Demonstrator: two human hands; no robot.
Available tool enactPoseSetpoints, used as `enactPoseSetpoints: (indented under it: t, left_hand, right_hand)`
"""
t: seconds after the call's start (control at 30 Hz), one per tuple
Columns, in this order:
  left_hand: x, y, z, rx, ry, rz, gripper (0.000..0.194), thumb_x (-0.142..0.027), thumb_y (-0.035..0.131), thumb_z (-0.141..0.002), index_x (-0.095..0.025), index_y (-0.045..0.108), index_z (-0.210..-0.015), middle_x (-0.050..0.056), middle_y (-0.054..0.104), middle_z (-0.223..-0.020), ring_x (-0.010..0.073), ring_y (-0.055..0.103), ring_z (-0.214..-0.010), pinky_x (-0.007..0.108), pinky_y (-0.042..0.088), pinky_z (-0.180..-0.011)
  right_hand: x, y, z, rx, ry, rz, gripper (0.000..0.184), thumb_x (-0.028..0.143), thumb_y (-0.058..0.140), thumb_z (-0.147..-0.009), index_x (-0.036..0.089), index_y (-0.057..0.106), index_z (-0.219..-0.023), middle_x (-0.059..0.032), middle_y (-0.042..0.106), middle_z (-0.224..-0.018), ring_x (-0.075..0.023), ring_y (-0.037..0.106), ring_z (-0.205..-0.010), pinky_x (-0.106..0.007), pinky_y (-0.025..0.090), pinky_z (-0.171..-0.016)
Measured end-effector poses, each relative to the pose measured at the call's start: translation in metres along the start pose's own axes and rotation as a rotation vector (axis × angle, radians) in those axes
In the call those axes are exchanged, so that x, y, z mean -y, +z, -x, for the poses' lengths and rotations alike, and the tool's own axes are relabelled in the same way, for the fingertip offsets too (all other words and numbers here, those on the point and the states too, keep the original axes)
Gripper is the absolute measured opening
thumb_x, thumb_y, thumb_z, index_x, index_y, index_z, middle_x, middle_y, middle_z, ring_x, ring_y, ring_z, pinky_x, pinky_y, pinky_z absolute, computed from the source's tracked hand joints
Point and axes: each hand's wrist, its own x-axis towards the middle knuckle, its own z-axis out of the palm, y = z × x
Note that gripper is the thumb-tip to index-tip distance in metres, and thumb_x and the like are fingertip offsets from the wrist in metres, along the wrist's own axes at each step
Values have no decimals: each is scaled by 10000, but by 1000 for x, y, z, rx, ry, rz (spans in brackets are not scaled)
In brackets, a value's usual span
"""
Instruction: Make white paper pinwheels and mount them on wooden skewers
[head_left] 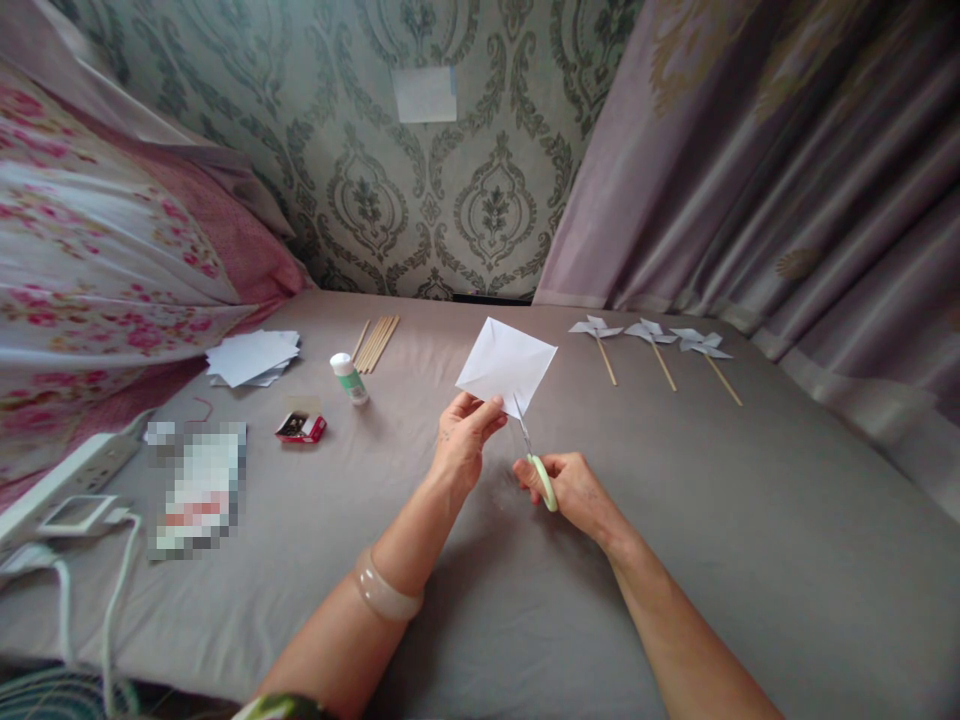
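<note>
My left hand pinches a square sheet of white paper by its lower edge, holding it up above the cloth. Faint creases run toward the paper's corners. In my right hand is a pair of scissors with pale green handles. Their blades meet the paper at its lower right corner, close to my left thumb. Whether a cut has been made there I cannot tell. Three white paper pinwheels on sticks, one of them a middle pinwheel, lie at the back right.
At the back left lie a stack of white paper, several wooden sticks, a glue stick and a small open red box with dark contents. A power strip with white cables runs along the left edge. Curtains hang on both sides.
</note>
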Motion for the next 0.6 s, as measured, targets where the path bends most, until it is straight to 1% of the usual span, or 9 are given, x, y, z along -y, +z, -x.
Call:
enactPoseSetpoints:
  t: [0.23,0.4,0.6]
  left_hand:
    - [-1,0,1,4,1,12,312,-287,844,-531,-179,676,-770,-3,669,-759,104,589,-663,256,465,-699]
    - [-1,0,1,9,1,18,315,-296,841,-544,-180,682,-790,5,678,-772,116,603,-685,261,470,-707]
    - [0,-1,0,16,6,35,313,-278,843,-547,-171,678,-790,-2,669,-750,94,587,-647,234,469,-670]
  right_hand:
    - [2,2,-1,-31,46,20,479,589,679,-673,153,570,-508,19,503,-447,-88,384,-436,-232,295,-445]
    - [3,3,-1,-55,30,38,456,561,650,-696,157,559,-506,15,496,-452,-99,389,-449,-240,296,-453]
    - [0,4,-2,-87,14,90,436,516,624,-705,161,533,-470,24,465,-428,-93,381,-435,-234,275,-447]
